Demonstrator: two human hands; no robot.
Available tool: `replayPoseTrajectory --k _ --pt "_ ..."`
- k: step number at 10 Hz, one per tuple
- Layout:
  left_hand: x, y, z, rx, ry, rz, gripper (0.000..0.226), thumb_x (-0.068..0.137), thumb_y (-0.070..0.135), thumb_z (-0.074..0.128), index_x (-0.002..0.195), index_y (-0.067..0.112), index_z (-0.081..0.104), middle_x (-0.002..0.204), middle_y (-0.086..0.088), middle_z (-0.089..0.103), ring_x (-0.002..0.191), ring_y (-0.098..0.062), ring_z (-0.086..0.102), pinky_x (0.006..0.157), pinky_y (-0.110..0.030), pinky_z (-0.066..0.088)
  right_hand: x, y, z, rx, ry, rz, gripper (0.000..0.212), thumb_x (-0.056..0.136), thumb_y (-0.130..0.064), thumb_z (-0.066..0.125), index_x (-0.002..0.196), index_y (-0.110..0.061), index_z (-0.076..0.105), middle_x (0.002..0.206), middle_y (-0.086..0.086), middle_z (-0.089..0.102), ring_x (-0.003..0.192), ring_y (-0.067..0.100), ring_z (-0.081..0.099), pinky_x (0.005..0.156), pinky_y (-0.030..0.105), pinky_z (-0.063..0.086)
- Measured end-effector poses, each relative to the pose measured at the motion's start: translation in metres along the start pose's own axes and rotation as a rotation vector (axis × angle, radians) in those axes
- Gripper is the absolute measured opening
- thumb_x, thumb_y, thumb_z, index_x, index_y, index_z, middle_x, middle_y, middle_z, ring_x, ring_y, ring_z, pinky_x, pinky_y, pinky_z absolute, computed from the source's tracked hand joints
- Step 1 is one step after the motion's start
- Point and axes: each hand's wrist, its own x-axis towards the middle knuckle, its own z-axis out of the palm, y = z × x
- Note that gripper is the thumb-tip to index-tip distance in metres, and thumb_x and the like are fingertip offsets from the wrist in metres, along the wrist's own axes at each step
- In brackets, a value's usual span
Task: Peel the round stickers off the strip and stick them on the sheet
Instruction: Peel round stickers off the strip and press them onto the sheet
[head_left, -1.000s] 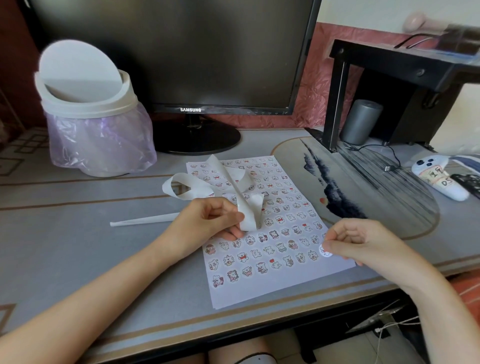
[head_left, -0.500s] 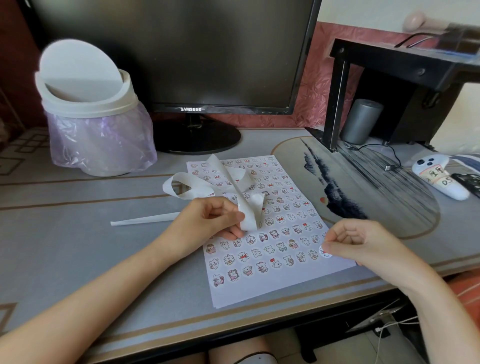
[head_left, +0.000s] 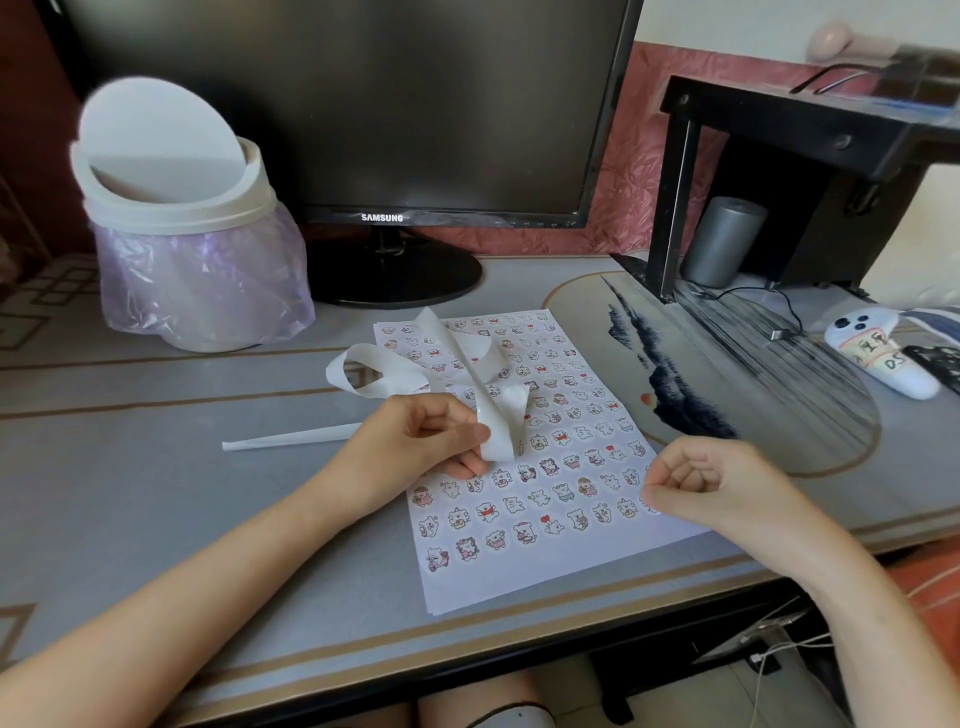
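- The strip (head_left: 506, 426), a long white ribbon, curls in loops over the sticker-filled sheet (head_left: 493, 577). Our left hand (head_left: 415, 441) clamps its near end between thumb and curled fingers.
- Our right hand (head_left: 717, 488) is curled, thumb and forefinger tips together at the sheet's right edge, on a round sticker (head_left: 653, 510).
- We should line it up with its row, smooth it down from one side, and hold the strip clear.
- Fingertips hide most of the sticker, so we cannot tell whether it is pinched or already pressed flat.

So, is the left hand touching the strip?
Touching. The head view shows the left hand pinching the strip near its end.
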Motion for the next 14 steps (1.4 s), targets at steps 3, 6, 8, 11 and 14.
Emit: replayPoseTrajectory --k 3,6,8,11,14 --pt "0.000 0.001 0.000 0.008 0.003 -0.008 0.008 0.087 0.008 0.060 0.082 0.002 0.064 0.071 -0.011 0.071 0.065 -0.011 0.068 0.067 -0.018 0.056 0.000 0.006 -0.005 0.011 -0.017 0.003 0.021 0.072 -0.005 0.077 0.084 -0.013 0.062 0.067 0.000 0.055 0.061 0.014 0.044 0.061 0.026 0.039" --pt "-0.001 0.002 0.000 0.002 -0.002 -0.009 0.008 0.088 0.006 0.060 0.082 0.002 0.064 0.069 -0.008 0.071 0.065 -0.011 0.067 0.067 -0.018 0.056 0.006 0.013 -0.002 0.036 0.039 -0.007 0.013 0.073 -0.013 0.078 0.075 -0.013 0.065 0.065 0.001 0.058 0.060 0.013 0.044 0.054 0.017 0.036" --pt "-0.001 0.002 0.001 0.006 -0.001 -0.014 0.008 0.088 0.007 0.060 0.082 0.003 0.064 0.069 -0.007 0.071 0.065 -0.010 0.068 0.066 -0.017 0.055 0.006 0.016 -0.002 0.026 0.032 -0.029 0.011 0.077 -0.007 0.074 0.075 -0.013 0.065 0.067 0.005 0.058 0.062 0.016 0.045 0.054 0.014 0.038" --pt "-0.001 0.002 0.000 0.007 0.000 -0.016 0.009 0.088 0.008 0.060 0.080 0.005 0.064 0.070 -0.008 0.072 0.067 -0.011 0.068 0.068 -0.018 0.056 0.003 0.014 -0.008 0.033 -0.043 -0.003 0.016 0.073 -0.007 0.077 0.079 -0.016 0.065 0.068 -0.001 0.056 0.058 0.006 0.046 0.057 0.015 0.040" --pt "0.000 0.000 0.000 0.005 0.001 -0.010 0.009 0.088 0.008 0.060 0.081 0.003 0.064 0.070 -0.009 0.071 0.066 -0.012 0.068 0.068 -0.018 0.056 0.002 0.013 -0.010 0.036 -0.070 0.005 0.019 0.072 -0.005 0.078 0.083 -0.015 0.065 0.073 0.002 0.055 0.060 0.008 0.046 0.056 0.013 0.041"
